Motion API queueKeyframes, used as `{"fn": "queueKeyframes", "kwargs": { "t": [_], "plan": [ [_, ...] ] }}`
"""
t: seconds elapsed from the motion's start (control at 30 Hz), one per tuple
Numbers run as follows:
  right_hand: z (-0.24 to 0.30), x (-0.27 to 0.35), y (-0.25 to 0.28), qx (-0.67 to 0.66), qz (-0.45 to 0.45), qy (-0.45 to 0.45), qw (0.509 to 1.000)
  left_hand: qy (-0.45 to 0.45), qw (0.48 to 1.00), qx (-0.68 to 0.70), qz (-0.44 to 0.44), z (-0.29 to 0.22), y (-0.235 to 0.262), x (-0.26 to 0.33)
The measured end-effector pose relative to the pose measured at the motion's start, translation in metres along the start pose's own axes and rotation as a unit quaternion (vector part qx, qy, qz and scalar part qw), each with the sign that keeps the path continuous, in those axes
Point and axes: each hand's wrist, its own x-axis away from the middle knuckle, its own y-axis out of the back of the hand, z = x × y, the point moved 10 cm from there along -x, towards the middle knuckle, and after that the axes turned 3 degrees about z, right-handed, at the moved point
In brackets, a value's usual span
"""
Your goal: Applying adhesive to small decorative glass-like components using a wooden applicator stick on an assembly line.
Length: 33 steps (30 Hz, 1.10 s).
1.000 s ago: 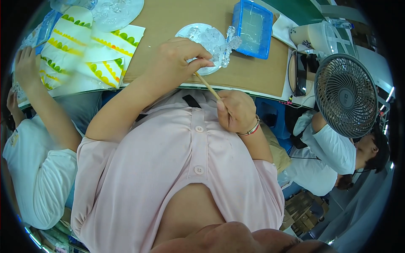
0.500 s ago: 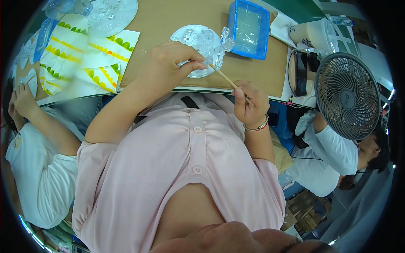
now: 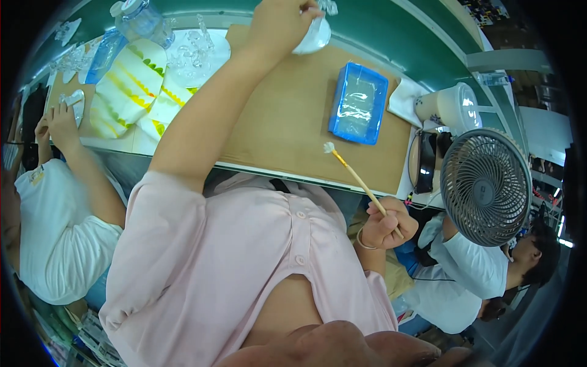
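Note:
My left hand reaches far forward over the brown work mat and grips a small white dish with clear wrapping near the table's back edge. My right hand stays low by my chest and holds a thin wooden brush by its handle. The brush's white tip points up and left over the front edge of the mat. A blue tray with clear contents lies on the mat between the two hands.
A grey desk fan stands at the right, a white lamp-like device behind it. White sheets with yellow and green patterns and clear plastic pieces lie at the left. A person in white sits left; another sits lower right.
My left hand has carried the white dish away from the mat's front toward the table's back. The brush has left the dish; my right hand dropped down and right with it.

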Motion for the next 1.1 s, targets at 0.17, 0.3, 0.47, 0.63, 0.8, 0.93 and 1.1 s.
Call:
{"fn": "queueKeyframes", "kwargs": {
  "t": [0.17, 0.3, 0.47, 0.63, 0.8, 0.93, 1.1],
  "plan": [
    [0.003, 0.005, 0.015, 0.044, -0.075, 0.043, 0.995, 0.055, 0.994, -0.057, -0.074, 0.073, -0.031, -0.063],
    [0.002, -0.005, 0.032, 0.122, -0.081, 0.022, 0.989, 0.005, 0.995, -0.071, -0.066, 0.067, -0.051, -0.059],
    [-0.03, -0.019, 0.045, 0.11, -0.081, -0.066, 0.988, -0.094, 0.988, -0.057, 0.113, -0.043, -0.003, -0.006],
    [-0.064, -0.034, 0.017, 0.181, 0.003, -0.114, 0.977, -0.23, 0.924, -0.288, 0.105, -0.045, 0.069, 0.042],
    [-0.083, -0.037, -0.009, 0.232, 0.08, -0.123, 0.962, -0.144, 0.947, -0.263, 0.113, 0.034, 0.115, 0.04],
    [-0.071, -0.048, -0.009, 0.231, 0.082, -0.084, 0.966, -0.045, 0.956, -0.2, 0.208, 0.076, 0.118, 0.041],
    [-0.064, -0.055, -0.015, 0.26, 0.15, -0.047, 0.953, 0.035, 0.966, -0.121, 0.227, 0.114, 0.115, 0.02]
  ]
}}
